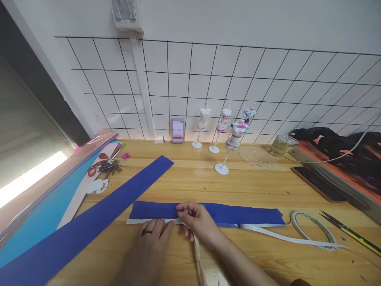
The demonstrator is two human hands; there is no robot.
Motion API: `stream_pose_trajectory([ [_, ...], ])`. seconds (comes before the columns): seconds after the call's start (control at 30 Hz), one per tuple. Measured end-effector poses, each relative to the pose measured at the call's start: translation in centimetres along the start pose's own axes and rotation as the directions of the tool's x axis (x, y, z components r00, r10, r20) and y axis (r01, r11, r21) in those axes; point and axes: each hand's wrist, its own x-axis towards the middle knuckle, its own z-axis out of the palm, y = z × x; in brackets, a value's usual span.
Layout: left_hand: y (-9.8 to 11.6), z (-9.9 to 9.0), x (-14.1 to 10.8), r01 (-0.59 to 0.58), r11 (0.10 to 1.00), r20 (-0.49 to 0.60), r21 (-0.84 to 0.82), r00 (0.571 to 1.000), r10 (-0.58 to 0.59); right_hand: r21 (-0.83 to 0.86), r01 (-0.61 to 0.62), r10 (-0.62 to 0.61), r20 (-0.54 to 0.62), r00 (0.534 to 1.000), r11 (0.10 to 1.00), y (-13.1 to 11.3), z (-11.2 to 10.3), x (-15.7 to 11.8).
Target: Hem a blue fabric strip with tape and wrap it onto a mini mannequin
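A blue strip of paper or fabric lies crosswise before me, with a white band along its near edge. My left hand, wearing a dark ring, lies flat with its fingertips on that band. My right hand rests over the strip's middle, finger and thumb pinched at the near edge. From it a narrow white tape strip trails toward me; the pinched end is hidden. A second white tape strip runs from the blue strip's right part across a tape roll.
A long blue strip slants at left over coloured sheets, near keys and earphones. Several small mannequins stand at the back beside a propped phone. At right are tweezers, a dark phone and a jar.
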Motion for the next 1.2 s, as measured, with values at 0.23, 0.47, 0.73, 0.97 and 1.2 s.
stream_pose_trajectory([
  [0.23, -0.2, 0.4, -0.2, -0.013, 1.0, -0.018, 0.008, 1.0, 0.013, 0.145, -0.039, 0.041, -0.009, 0.999, 0.989, -1.3, -1.9, -0.4],
  [0.47, 0.0, 0.1, 0.1, -0.025, 0.999, 0.007, 0.041, 1.0, 0.024, 0.027, -0.106, 0.105, 0.039, 0.994, 0.994, -1.1, -4.3, -2.2],
  [0.73, -0.2, 0.6, 0.0, -0.047, 0.994, -0.007, 0.102, 0.999, 0.048, -0.035, -0.158, 0.16, 0.047, 0.986, 0.987, 0.6, -4.5, -5.4],
  [0.97, 0.0, -0.3, 0.3, -0.123, 0.968, 0.062, 0.217, 0.992, 0.112, -0.024, -0.119, 0.117, -0.085, 0.989, 0.993, 0.0, -5.1, -5.6],
  [1.2, 0.0, -0.9, 0.6, -0.148, 0.962, -0.038, 0.228, 0.986, 0.161, 0.23, -0.152, 0.168, -0.052, 0.984, 0.961, -1.1, -3.5, -5.6],
])
